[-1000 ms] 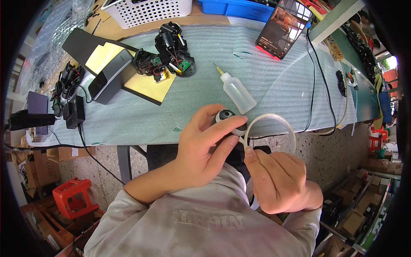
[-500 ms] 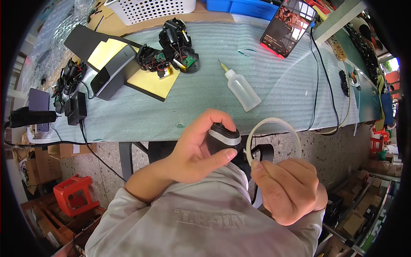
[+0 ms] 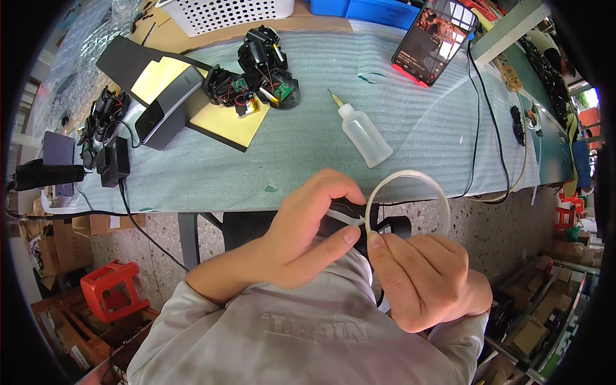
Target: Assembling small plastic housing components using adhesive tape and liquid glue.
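My left hand (image 3: pixel 305 234) is wrapped round a small black rounded device (image 3: pixel 348 207) with a silver band, in front of the table's near edge. Fingers and thumb cover most of it. Pinched in my right hand (image 3: pixel 420 273) is a pale, translucent loop of tubing (image 3: pixel 410 174) that stands up in an arc. The loop's left side meets or overlaps the device's right end; I cannot tell whether they touch. Beyond the hands, a translucent squeeze bottle (image 3: pixel 367 136) with a needle tip lies on the table.
Opened black devices with wires and green boards (image 3: pixel 260 80) lie beside a grey box-shaped stand (image 3: pixel 172 108) and yellow sheets (image 3: pixel 234 125). A phone (image 3: pixel 433 42) leans at the back right. Cables (image 3: pixel 491 122) cross the table's right side. A white basket (image 3: pixel 228 16) stands behind.
The loop and my right hand have moved slightly left, closer to the device. The device has turned in my left hand, and less of it shows.
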Demonstrator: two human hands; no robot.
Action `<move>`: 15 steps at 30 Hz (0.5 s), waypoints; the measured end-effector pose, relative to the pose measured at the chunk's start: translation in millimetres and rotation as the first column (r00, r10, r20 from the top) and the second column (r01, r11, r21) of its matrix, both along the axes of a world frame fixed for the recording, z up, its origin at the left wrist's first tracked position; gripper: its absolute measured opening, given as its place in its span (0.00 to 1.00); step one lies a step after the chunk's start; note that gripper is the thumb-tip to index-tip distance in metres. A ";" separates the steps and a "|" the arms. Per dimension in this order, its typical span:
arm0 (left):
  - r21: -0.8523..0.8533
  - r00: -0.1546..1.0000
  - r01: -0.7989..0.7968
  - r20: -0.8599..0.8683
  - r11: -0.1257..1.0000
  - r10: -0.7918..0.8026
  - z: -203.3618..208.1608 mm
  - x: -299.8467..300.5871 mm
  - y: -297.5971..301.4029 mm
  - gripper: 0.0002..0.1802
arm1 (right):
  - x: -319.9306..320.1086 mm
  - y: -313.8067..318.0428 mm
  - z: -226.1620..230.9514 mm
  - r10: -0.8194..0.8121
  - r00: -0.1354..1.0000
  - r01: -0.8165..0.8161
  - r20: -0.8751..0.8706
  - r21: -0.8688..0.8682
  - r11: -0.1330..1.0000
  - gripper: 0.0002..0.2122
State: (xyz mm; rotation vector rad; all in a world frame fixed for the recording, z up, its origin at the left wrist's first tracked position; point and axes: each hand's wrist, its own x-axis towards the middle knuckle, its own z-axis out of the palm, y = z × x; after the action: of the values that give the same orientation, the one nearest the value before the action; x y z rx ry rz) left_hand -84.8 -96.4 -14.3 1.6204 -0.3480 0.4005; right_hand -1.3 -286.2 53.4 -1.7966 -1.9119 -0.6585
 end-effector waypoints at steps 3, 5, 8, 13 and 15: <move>0.019 0.998 0.024 -0.055 1.000 -0.023 5.8 -4.8 2.1 0.15 | 0.3 0.4 -1.1 0.007 1.000 -0.007 -0.021 0.016 1.000 0.19; 0.027 0.998 0.023 -0.052 0.999 -0.021 6.0 -6.5 4.0 0.13 | 0.2 0.4 -0.1 0.011 1.000 -0.011 -0.027 0.013 1.000 0.19; 0.004 0.995 0.025 -0.101 1.000 -0.025 9.5 -8.3 3.4 0.13 | 1.4 -1.0 -0.1 0.011 0.999 -0.011 -0.039 0.003 1.000 0.18; -0.099 0.975 -0.077 -0.217 0.992 0.054 11.8 -8.5 -1.5 0.13 | 1.2 0.1 -2.4 0.027 0.998 -0.026 -0.051 0.018 0.999 0.18; -0.118 0.977 -0.111 -0.194 0.987 0.087 11.6 -6.8 -4.7 0.14 | 2.7 1.4 -3.5 0.020 0.999 -0.019 -0.040 0.026 0.999 0.18</move>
State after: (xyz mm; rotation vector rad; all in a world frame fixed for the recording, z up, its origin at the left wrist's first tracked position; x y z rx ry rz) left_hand -91.6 -101.1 -2.8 1.5388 -0.0956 0.3345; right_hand 1.4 -284.8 49.9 -1.7601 -1.8834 -0.6326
